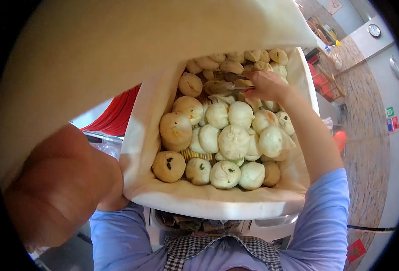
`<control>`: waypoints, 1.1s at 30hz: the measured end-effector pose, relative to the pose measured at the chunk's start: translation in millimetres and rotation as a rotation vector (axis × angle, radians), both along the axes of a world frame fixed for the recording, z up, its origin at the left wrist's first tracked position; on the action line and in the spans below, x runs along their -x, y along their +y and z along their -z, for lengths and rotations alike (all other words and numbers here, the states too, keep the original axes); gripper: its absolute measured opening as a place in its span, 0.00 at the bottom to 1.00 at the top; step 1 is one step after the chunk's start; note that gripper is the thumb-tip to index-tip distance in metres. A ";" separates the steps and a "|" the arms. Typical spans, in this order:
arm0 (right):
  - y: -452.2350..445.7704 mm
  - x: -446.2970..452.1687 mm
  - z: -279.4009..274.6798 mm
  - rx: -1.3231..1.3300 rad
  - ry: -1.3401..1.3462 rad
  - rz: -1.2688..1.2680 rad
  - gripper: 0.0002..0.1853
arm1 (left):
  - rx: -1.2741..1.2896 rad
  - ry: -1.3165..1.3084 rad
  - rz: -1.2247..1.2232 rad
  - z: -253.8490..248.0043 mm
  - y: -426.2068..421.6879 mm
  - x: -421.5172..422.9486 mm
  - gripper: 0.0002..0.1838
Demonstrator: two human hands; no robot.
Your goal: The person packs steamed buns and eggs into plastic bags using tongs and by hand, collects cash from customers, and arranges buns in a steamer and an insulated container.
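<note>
A cream cloth cover (163,40) rises across the upper left of the head view. My left hand (68,180), large and close to the camera, is closed on its lower edge; the fingertips are mostly hidden. My right hand (267,86) grips metal tongs (243,87) and reaches into a cloth-lined box (217,198) full of steamed buns (234,142). The tongs point left, their ends among the buns at the back. Whether they pinch a bun is unclear. Some front buns carry dark or green marks, others orange spots.
Slatted matting (196,154) shows between the buns. Red folded material (120,113) and clear plastic (107,147) lie left of the box. At right are a red chair (321,81), a wood-patterned wall or floor surface (366,135) and a wall clock (374,30).
</note>
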State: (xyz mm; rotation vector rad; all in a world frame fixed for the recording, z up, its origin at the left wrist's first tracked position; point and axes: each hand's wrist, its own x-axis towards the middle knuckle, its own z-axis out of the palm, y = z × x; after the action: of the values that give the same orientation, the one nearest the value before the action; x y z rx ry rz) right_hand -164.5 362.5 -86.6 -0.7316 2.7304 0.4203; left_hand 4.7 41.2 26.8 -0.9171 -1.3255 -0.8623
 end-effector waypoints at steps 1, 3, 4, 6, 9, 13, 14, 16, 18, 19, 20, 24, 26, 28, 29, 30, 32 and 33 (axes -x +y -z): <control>3.4 4.7 7.6 0.007 -0.004 0.001 0.32 | 0.002 -0.003 -0.001 0.5 -0.8 -0.2 0.29; 1.2 7.8 12.1 0.019 -0.054 -0.023 0.32 | 0.004 -0.004 0.004 0.8 -1.1 0.6 0.29; 0.7 9.2 14.1 0.026 -0.078 -0.034 0.32 | 0.004 -0.004 0.004 1.0 -0.7 1.0 0.29; -2.3 6.6 16.0 0.055 -0.030 -0.052 0.32 | 0.004 -0.006 0.008 0.8 -0.2 2.7 0.29; -7.3 6.0 13.0 0.050 -0.045 -0.040 0.31 | 0.001 -0.008 0.017 1.0 1.6 4.0 0.29; 12.6 20.7 16.2 0.242 -0.106 -0.003 0.27 | -0.001 -0.008 0.025 0.3 2.5 6.5 0.29; 15.4 19.9 6.8 0.295 -0.180 0.128 0.27 | -0.002 -0.008 0.028 0.4 3.2 7.4 0.29; 17.8 15.1 -27.4 0.398 -0.330 0.390 0.26 | -0.007 -0.008 0.030 0.4 3.7 7.4 0.29; 38.8 17.5 -40.2 0.426 -0.315 0.298 0.26 | -0.010 -0.010 0.032 0.1 4.2 7.5 0.29; 50.8 20.5 -42.5 0.396 -0.288 0.215 0.26 | -0.008 -0.013 0.036 0.4 4.7 8.4 0.29; 49.9 17.4 -47.3 0.366 -0.261 0.130 0.26 | -0.009 -0.013 0.035 0.0 5.4 7.9 0.29; 31.7 -7.2 -40.1 0.224 -0.108 -0.041 0.31 | -0.004 -0.014 0.043 -1.5 6.1 8.1 0.29; 23.1 -9.3 -42.3 0.141 -0.129 0.051 0.33 | 0.002 -0.012 0.040 -1.9 4.3 6.6 0.29; 25.8 -9.1 -39.9 0.120 0.005 -0.007 0.32 | 0.002 -0.016 0.033 -1.9 3.5 5.4 0.29; 25.6 -11.4 -44.4 0.088 0.043 -0.022 0.32 | 0.006 -0.014 0.031 0.9 1.2 4.4 0.29; 25.0 -14.9 -54.0 0.055 0.082 -0.036 0.32 | 0.007 -0.016 0.028 1.3 0.5 4.8 0.29; 29.3 -15.1 -59.3 -0.034 0.175 -0.121 0.30 | 0.006 -0.017 0.029 1.8 0.1 4.6 0.29; 33.2 -12.7 -57.8 -0.089 0.230 -0.192 0.30 | 0.005 -0.018 0.031 2.2 -0.4 4.9 0.29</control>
State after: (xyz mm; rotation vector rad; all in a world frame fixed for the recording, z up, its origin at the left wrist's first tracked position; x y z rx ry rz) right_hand -151.8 395.7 -28.8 -0.9807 2.8383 0.7043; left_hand -0.1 40.8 24.7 -0.9377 -1.3324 -0.8936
